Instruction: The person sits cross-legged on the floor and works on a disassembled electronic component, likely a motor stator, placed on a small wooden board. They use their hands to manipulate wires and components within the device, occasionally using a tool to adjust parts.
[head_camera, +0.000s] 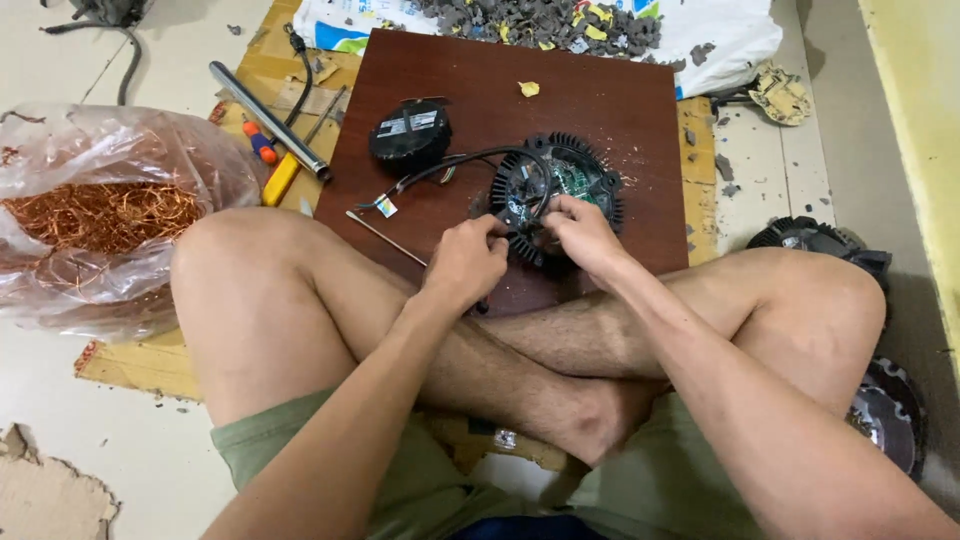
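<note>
A round black finned housing with a green circuit board inside lies on a dark red-brown board. My left hand grips the housing's near-left rim, fingers closed on it. My right hand holds the near rim, fingertips pressing into the inside. Black cables run from the housing to the left. A round black cap with a label sits further left on the board. A thin metal rod lies by my left knee.
A clear bag of copper wire sits at the left. A metal tube, an orange-handled screwdriver and a yellow tool lie on cardboard. Grey rubble fills a white sack at the top. More black finned housings lie at the right.
</note>
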